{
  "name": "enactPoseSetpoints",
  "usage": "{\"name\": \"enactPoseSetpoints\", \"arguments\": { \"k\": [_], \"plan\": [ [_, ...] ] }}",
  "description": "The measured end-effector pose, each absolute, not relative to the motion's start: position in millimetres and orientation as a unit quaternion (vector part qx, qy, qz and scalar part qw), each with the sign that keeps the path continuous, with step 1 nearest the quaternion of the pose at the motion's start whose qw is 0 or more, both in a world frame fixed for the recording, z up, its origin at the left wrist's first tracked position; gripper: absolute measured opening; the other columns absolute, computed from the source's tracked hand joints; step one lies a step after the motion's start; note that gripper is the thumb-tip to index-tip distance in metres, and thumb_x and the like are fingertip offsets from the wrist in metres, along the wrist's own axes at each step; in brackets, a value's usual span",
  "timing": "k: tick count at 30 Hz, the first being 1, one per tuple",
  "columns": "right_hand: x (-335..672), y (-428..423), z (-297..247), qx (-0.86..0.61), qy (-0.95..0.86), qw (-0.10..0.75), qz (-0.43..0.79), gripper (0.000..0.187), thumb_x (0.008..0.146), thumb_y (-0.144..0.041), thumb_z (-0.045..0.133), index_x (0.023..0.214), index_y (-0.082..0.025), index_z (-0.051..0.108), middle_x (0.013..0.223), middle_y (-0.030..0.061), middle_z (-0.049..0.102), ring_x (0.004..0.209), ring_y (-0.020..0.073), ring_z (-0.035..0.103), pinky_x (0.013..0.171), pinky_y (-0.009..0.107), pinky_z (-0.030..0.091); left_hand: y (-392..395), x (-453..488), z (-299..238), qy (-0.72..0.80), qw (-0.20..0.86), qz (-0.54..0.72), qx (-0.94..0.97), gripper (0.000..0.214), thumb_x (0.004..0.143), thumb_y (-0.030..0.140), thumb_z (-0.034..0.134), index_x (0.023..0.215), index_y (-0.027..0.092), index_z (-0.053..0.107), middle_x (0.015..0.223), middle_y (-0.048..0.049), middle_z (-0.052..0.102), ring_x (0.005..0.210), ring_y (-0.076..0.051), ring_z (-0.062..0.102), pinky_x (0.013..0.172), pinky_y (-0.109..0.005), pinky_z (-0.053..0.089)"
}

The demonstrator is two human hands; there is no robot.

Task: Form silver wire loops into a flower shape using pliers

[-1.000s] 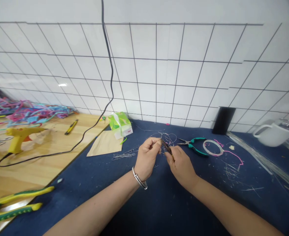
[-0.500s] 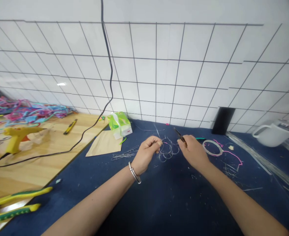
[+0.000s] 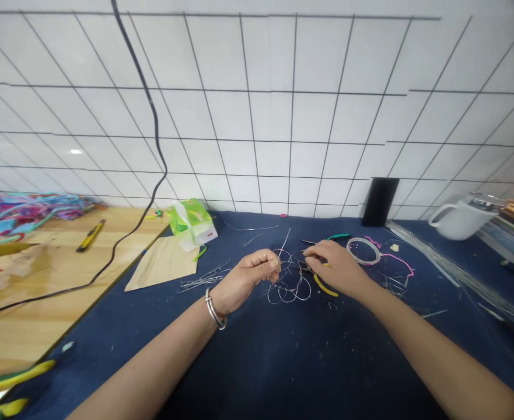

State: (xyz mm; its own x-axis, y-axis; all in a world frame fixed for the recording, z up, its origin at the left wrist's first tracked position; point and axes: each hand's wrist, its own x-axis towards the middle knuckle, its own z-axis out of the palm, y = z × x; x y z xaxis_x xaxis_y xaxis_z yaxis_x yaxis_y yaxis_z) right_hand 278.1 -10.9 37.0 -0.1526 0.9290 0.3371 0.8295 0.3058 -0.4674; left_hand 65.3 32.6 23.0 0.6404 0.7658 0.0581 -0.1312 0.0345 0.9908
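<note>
My left hand (image 3: pixel 250 274) pinches a thin wire (image 3: pixel 285 244) between thumb and fingertips, its free end pointing up. From the same pinch hangs a wire piece bent into several loops (image 3: pixel 289 298), resting close over the dark blue cloth. My right hand (image 3: pixel 335 265) lies low over yellow-handled pliers (image 3: pixel 324 287), fingers curled onto them. Their dark jaws point left toward the loops; part of the pliers is hidden under the hand. Just behind that hand lies a teal-handled tool (image 3: pixel 339 237).
Loose wires (image 3: pixel 204 280), a tan sheet (image 3: pixel 163 265) and a tissue pack (image 3: pixel 191 224) lie left. Rightward are a ring with pink trim (image 3: pixel 364 251), long wires (image 3: pixel 423 251), a black panel (image 3: pixel 380 201) and a white mug (image 3: pixel 462 221). A cutter (image 3: pixel 91 235) rests on the wooden board.
My view has turned a little to the right. The tool in my right hand has come down from pointing upward to lying low. The wire loops hang lower from my left hand.
</note>
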Motion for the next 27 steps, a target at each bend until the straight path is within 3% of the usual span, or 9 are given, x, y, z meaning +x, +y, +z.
{"name": "enactPoseSetpoints", "arguments": {
  "k": [4, 7, 10, 12, 15, 20, 27],
  "plan": [
    [261.9, -23.8, 50.2, -0.537, -0.703, 0.376, 0.277, 0.025, 0.079, -0.03, 0.052, 0.102, -0.024, 0.061, 0.08, 0.003, 0.06, 0.066, 0.0133, 0.054, 0.059, 0.028, 0.046, 26.3, 70.5, 20.3, 0.245, 0.677, 0.313, 0.619, 0.012, 0.081, 0.027, 0.055, 0.076, 0.016, 0.057, 0.068, -0.001, 0.054, 0.065, -0.013, 0.048, 0.065, -0.026, 0.038],
    [252.3, -30.9, 54.6, -0.499, -0.666, 0.429, 0.351, 0.021, 0.082, -0.031, 0.05, 0.098, -0.024, 0.06, 0.082, 0.0012, 0.061, 0.071, 0.0128, 0.055, 0.064, 0.027, 0.046, 22.6, 74.0, 18.3, 0.242, 0.659, 0.313, 0.64, 0.013, 0.08, 0.027, 0.056, 0.072, 0.017, 0.057, 0.068, -0.0003, 0.051, 0.066, -0.013, 0.048, 0.065, -0.026, 0.038],
    [248.0, -33.4, 56.5, -0.474, -0.651, 0.461, 0.373, 0.013, 0.082, -0.029, 0.05, 0.085, -0.022, 0.061, 0.082, -0.0001, 0.06, 0.076, 0.012, 0.055, 0.069, 0.027, 0.045, 20.0, 76.9, 16.2, 0.24, 0.646, 0.323, 0.648, 0.012, 0.079, 0.027, 0.057, 0.074, 0.017, 0.057, 0.075, -0.0007, 0.051, 0.066, -0.012, 0.048, 0.062, -0.025, 0.039],
    [247.0, -33.8, 56.7, -0.475, -0.645, 0.467, 0.375, 0.012, 0.082, -0.029, 0.051, 0.08, -0.021, 0.059, 0.076, -0.0009, 0.059, 0.069, 0.0103, 0.054, 0.064, 0.025, 0.045, 18.2, 78.6, 14.6, 0.242, 0.643, 0.329, 0.648, 0.011, 0.079, 0.027, 0.057, 0.075, 0.017, 0.057, 0.077, -0.001, 0.051, 0.067, -0.012, 0.048, 0.061, -0.025, 0.04],
    [246.1, -33.7, 55.6, -0.48, -0.618, 0.478, 0.398, 0.011, 0.083, -0.028, 0.049, 0.08, -0.02, 0.056, 0.07, -0.0015, 0.058, 0.059, 0.0083, 0.054, 0.057, 0.023, 0.046, 14.6, 81.0, 12.4, 0.246, 0.656, 0.313, 0.641, 0.012, 0.081, 0.028, 0.055, 0.078, 0.017, 0.057, 0.076, -0.0016, 0.052, 0.069, -0.013, 0.049, 0.062, -0.025, 0.04],
    [244.5, -32.4, 51.8, -0.463, -0.596, 0.49, 0.436, 0.011, 0.083, -0.027, 0.048, 0.079, -0.019, 0.055, 0.072, -0.0005, 0.06, 0.064, 0.0099, 0.06, 0.062, 0.026, 0.051, 9.6, 84.3, 10.4, 0.243, 0.686, 0.294, 0.619, 0.015, 0.083, 0.03, 0.053, 0.087, 0.017, 0.058, 0.085, -0.0046, 0.057, 0.072, -0.014, 0.053, 0.065, -0.026, 0.042],
    [243.0, -31.2, 44.9, -0.468, -0.581, 0.499, 0.442, 0.011, 0.08, -0.028, 0.051, 0.084, -0.018, 0.055, 0.07, -0.0007, 0.06, 0.06, 0.0092, 0.057, 0.058, 0.025, 0.049, 9.8, 85.6, 8.2, 0.247, 0.68, 0.348, 0.596, 0.01, 0.079, 0.025, 0.058, 0.081, 0.015, 0.057, 0.077, -0.003, 0.059, 0.065, -0.012, 0.052, 0.062, -0.025, 0.041]
  ]
}}
